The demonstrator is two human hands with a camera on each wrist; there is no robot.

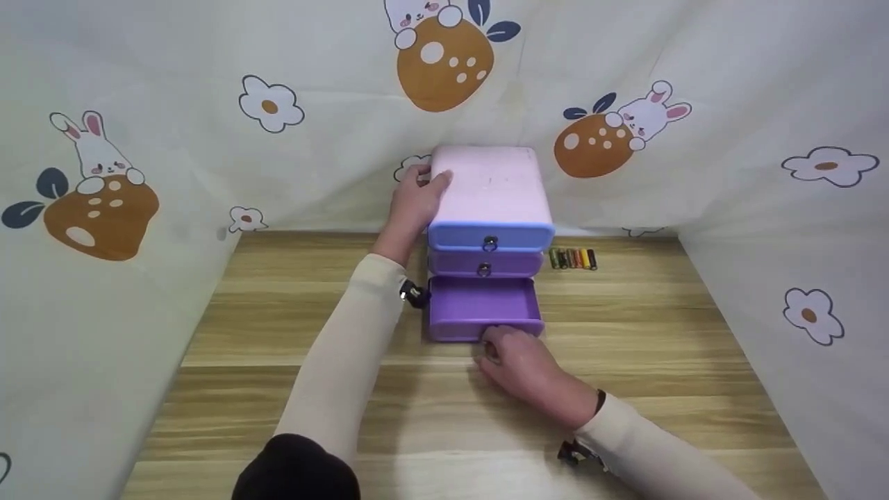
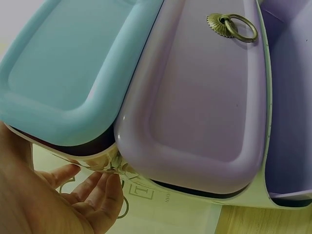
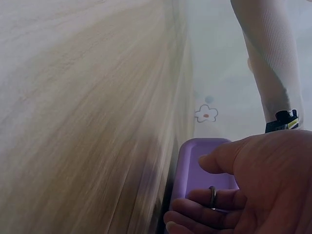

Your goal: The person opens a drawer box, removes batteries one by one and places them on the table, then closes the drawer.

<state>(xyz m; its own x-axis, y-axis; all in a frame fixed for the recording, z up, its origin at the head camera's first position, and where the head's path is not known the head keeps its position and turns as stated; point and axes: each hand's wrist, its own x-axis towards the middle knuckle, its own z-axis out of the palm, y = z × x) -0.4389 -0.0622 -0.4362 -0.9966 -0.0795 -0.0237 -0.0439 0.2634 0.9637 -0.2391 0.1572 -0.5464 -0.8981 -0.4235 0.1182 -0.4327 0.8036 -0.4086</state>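
Observation:
A small drawer cabinet with a pink top (image 1: pixel 489 184) stands against the back wall. Its blue top drawer (image 1: pixel 458 237) and light purple middle drawer (image 2: pixel 200 97) are pushed in, each with a ring pull. The purple bottom drawer (image 1: pixel 479 298) is pulled out, its visible inside bare. My left hand (image 1: pixel 413 201) steadies the cabinet's left side, thumb at the top edge and fingers loosely extended. Low at the bottom drawer's front, my right hand (image 1: pixel 524 361) has a finger hooked through the metal ring pull (image 3: pixel 213 197); part of its grip is hidden.
Several batteries (image 1: pixel 573 259) lie in a row to the right of the cabinet. Printed cloth walls (image 1: pixel 333 167) enclose the wood-grain table (image 1: pixel 278 333) at the back and sides. Small dark cameras are strapped at both wrists.

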